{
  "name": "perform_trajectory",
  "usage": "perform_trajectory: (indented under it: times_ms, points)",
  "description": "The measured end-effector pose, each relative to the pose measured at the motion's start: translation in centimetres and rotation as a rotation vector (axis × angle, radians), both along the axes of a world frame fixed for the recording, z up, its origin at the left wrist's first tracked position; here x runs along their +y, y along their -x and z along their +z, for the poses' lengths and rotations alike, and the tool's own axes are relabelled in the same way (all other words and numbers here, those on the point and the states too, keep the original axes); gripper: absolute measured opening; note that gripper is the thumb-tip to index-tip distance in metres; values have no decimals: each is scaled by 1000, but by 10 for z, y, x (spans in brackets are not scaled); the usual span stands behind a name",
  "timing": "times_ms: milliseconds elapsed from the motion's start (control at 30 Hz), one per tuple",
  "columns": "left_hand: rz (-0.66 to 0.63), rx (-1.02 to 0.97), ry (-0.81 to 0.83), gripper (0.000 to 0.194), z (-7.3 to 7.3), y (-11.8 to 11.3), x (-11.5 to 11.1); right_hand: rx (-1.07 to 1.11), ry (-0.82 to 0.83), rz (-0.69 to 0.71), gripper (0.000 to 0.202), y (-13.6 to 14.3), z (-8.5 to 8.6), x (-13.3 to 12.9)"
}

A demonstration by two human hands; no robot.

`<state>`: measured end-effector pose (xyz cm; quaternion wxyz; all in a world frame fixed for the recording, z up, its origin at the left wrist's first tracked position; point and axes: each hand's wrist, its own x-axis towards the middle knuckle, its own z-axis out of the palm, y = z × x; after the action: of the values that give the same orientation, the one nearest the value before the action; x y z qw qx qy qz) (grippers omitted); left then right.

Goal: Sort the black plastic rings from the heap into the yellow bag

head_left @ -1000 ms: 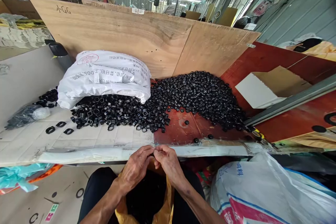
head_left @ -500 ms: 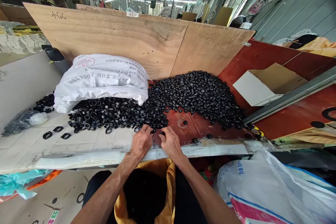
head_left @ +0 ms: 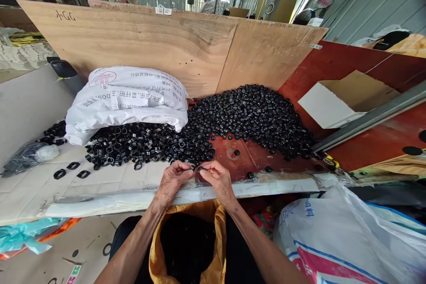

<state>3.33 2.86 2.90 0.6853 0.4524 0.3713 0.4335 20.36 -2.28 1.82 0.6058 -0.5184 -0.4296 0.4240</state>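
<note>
Head view showed your two hands meeting just over the near edge of the bench. Nearest you, a yellow-lined bag (head_left: 186, 239) sat open in your lap, dark inside, so how much it held could not be read. Your left hand (head_left: 173, 179) was pinching a small black ring (head_left: 192, 167) between thumb and fingertips, and your right hand (head_left: 218, 179) was pinching a small black cap (head_left: 200, 169) the same way, the two parts nearly touching between your fingertips. Whether they were already pushed together could not be told; they looked matt black, round and light, easy to hold but easy to drop.

Just beyond your hands lay the spread of open rings (head_left: 140, 144) on the left, spilling from under a white printed sack (head_left: 126, 97), with three loose rings (head_left: 71, 169) well apart to the far left. To the right rose the larger heap of caps (head_left: 253, 117), a few strays (head_left: 258, 171) lying near the bench edge. Judging by those two piles, most of the joining was left to do.

Farther off stood the plywood backboard (head_left: 149, 40), and a folded carton (head_left: 346, 97) lay at the right
</note>
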Motion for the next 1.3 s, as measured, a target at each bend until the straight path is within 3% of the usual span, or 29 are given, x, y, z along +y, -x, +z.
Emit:
perform_trajectory:
  times_ms: [167, 333, 533, 767, 933, 1067, 1133, 1233, 1300]
  points:
    - [-19, -53, -8, 42, -6, 6, 0, 5, -45, -21, 26, 17, -2, -2]
    - [-13, 2, -24, 33, -12, 5, -2, -90, -58, -42, 19, 19, -7, 1]
    - [-10, 27, -124, 27, -10, 4, -7, -186, -34, -29, 18, 17, -6, -1]
    - [-65, 30, -215, 19, -12, 4, -7, -508, -74, -104, 41, 20, -2, 3]
    - [-57, -2, -206, 19, -15, 3, -8, -398, -83, -139, 19, 22, -12, -1]
    - [-30, -23, -166, 23, -16, 2, -8, -381, -126, -27, 22, 18, -19, -6]
    - [-23, -13, -171, 23, -17, 2, -7, -448, -128, -74, 25, 17, -19, -5]
    - [-18, 1, -156, 25, -15, 2, -7, -568, -143, -174, 46, 19, -16, -3]
    - [-8, 6, -134, 24, -14, 2, -8, -560, -152, -180, 35, 21, -11, -3]
